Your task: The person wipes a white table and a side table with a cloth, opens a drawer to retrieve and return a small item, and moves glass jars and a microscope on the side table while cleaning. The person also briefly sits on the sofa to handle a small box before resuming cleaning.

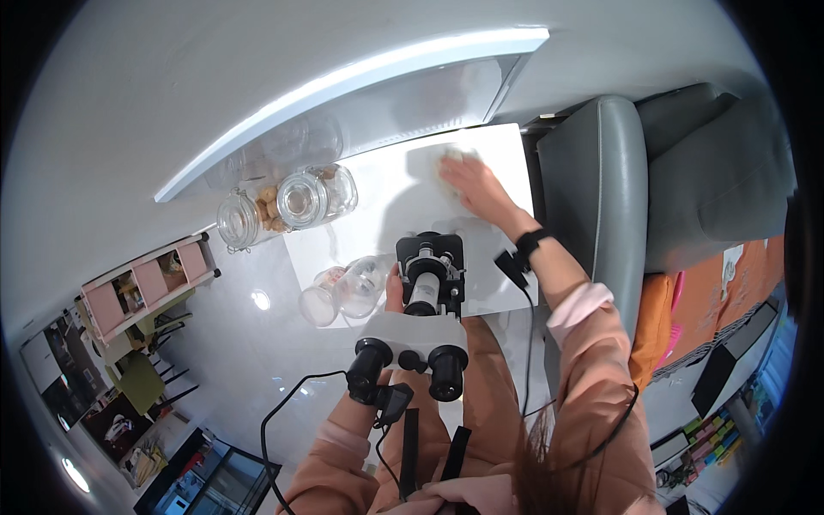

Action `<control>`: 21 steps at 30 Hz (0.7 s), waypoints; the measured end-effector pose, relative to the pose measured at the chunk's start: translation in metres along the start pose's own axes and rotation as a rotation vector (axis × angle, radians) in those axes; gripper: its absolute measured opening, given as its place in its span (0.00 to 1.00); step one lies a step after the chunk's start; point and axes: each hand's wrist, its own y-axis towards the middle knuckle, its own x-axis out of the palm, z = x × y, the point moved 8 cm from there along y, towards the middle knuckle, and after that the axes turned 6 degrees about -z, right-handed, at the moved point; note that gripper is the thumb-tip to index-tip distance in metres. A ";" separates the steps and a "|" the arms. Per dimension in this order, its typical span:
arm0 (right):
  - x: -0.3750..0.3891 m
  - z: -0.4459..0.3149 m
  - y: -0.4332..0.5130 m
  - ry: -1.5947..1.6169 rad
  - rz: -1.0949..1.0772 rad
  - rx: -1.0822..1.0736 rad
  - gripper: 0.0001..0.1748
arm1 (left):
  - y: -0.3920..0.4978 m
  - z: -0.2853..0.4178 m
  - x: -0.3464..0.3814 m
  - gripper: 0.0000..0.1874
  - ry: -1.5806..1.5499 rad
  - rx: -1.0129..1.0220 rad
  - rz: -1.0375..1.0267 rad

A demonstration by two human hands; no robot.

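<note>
A binocular microscope (415, 328) with a pale head and black eyepieces stands upright directly before me, above my lap. My left hand (394, 290) holds it from the left; most of that hand is hidden behind the microscope. Farther off, my right hand (473, 183) presses a crumpled pale cloth (460, 154) flat against the white tabletop (373, 212), near its far right corner. Glare washes out part of the cloth. Each wrist wears a black strap with a cable.
Clip-lid glass jars stand at the table's left: one jar (335, 190) at the back, another with brown contents (267, 209) beside it. Clear containers (360, 283) stand nearer, left of the microscope. A grey sofa (592, 193) borders the right side. A glossy white-framed panel (438, 90) rises behind.
</note>
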 end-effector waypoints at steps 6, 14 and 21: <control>-0.005 0.024 -0.050 0.830 -0.069 0.356 0.23 | 0.014 -0.008 -0.049 0.30 0.080 0.134 0.153; -0.052 0.080 -0.014 0.061 0.251 0.484 0.31 | 0.010 -0.002 -0.046 0.30 0.147 0.049 0.082; -0.042 0.018 -0.053 0.346 -0.144 0.119 0.37 | 0.014 0.000 -0.031 0.30 0.175 0.038 0.074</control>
